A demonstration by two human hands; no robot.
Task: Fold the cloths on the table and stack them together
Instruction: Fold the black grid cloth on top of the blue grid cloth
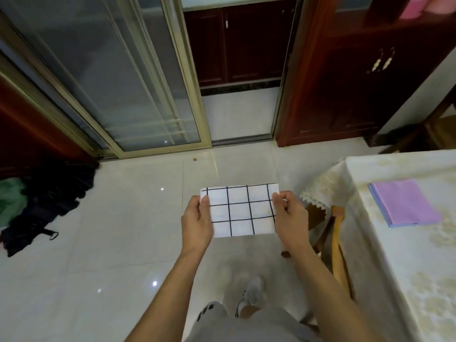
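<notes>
Folded white cloth with black grid lines [240,210], held in mid-air over the floor [138,218], left of the counter [404,243] and not touching it. Long axis running left to right, flat face turned up toward the camera, near edge hanging a little lower than the far one. Left hand [196,224] gripping the left short edge, thumb on top and fingers curled beneath; right hand [290,215] pinching the right short edge the same way. On the counter, well to the right, a folded purple cloth [406,202] lying flat on a blue cloth [380,211], only a thin strip of the blue one showing along its left and near edges. Counter draped in a pale patterned cover, its right part cut off by the frame. Far left on the floor, a dark heap [49,201], hard to make out.
</notes>
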